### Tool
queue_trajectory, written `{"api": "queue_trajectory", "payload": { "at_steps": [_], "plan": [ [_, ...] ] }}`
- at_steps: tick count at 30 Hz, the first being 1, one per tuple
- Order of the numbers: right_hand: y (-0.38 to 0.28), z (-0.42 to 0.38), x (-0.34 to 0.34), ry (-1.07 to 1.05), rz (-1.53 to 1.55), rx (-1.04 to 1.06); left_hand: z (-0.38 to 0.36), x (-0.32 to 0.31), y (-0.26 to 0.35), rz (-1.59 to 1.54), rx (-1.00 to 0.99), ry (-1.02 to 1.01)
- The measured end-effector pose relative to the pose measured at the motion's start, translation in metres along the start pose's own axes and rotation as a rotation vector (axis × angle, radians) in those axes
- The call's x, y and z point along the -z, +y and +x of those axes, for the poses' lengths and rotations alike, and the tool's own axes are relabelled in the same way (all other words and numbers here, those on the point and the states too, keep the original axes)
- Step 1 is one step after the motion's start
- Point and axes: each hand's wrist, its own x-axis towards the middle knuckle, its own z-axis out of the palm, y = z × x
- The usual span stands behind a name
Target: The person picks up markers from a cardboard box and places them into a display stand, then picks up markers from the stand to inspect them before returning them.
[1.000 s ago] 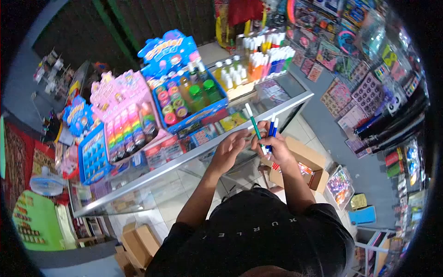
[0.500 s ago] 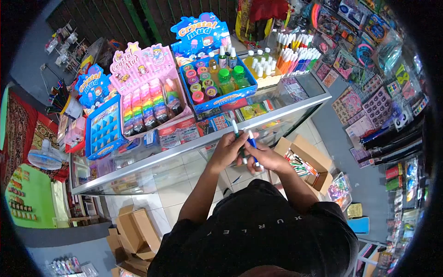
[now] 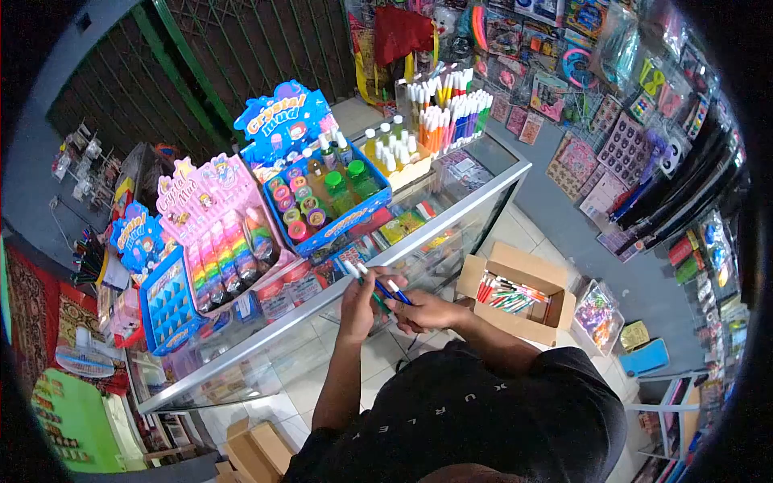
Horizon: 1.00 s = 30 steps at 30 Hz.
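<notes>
My left hand (image 3: 358,312) is closed around slim markers with white caps: a green marker (image 3: 378,300) and a blue marker (image 3: 378,284) rise between its fingers. Close against it, my right hand (image 3: 428,311) is closed on another blue marker (image 3: 400,295), its white end pointing up toward the left. Fingers hide the lower parts of all these markers. Both hands are held just in front of the metal edge of a glass display counter (image 3: 266,328).
On the counter stand Crystal Mud boxes (image 3: 374,196) and a rack of upright markers (image 3: 455,121). An open cardboard box (image 3: 527,326) with loose markers sits on the floor at right. Packaged goods (image 3: 576,161) cover the right wall.
The view has turned, so the counter appears tilted and the cardboard box lies more fully in sight. The markers in my hands now slant to the left and sit closer together.
</notes>
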Motion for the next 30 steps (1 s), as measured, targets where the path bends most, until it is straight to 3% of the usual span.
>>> {"api": "queue_trajectory", "payload": {
  "at_steps": [1,3,7,8,11,14,18,22,25,26,30],
  "plan": [
    [0.003,-0.001,0.005,-0.011,-0.018,-0.015,-0.003,-0.007,0.006,0.15,0.087,-0.04],
    [0.006,-0.003,0.017,-0.032,-0.056,-0.042,0.004,-0.021,-0.008,0.258,-0.009,-0.032],
    [0.005,-0.019,0.042,-0.027,-0.133,-0.006,0.017,-0.034,-0.012,0.162,0.019,0.016],
    [0.007,-0.022,0.048,-0.018,-0.072,0.015,0.027,-0.028,-0.024,0.121,-0.095,-0.002],
    [0.008,-0.035,0.067,0.082,0.029,-0.031,0.038,-0.029,-0.029,-0.083,-0.166,0.089],
    [0.024,-0.045,0.096,0.122,0.1,0.067,0.046,-0.022,-0.031,-0.132,-0.184,0.189],
    [0.045,-0.053,0.15,0.199,-0.138,0.178,0.057,-0.025,-0.027,-0.182,-0.151,0.266],
    [0.011,-0.07,0.17,0.394,0.498,0.256,0.077,-0.027,-0.023,-0.168,-0.202,0.293],
    [0.01,-0.071,0.211,0.507,0.173,0.243,0.094,-0.028,-0.023,-0.136,-0.245,0.334],
    [0.012,-0.066,0.222,0.655,0.004,0.281,0.099,-0.029,-0.024,-0.135,-0.258,0.342],
    [-0.015,-0.061,0.279,0.697,-0.209,0.528,0.108,-0.017,-0.033,-0.187,-0.329,0.347]
  ]
}}
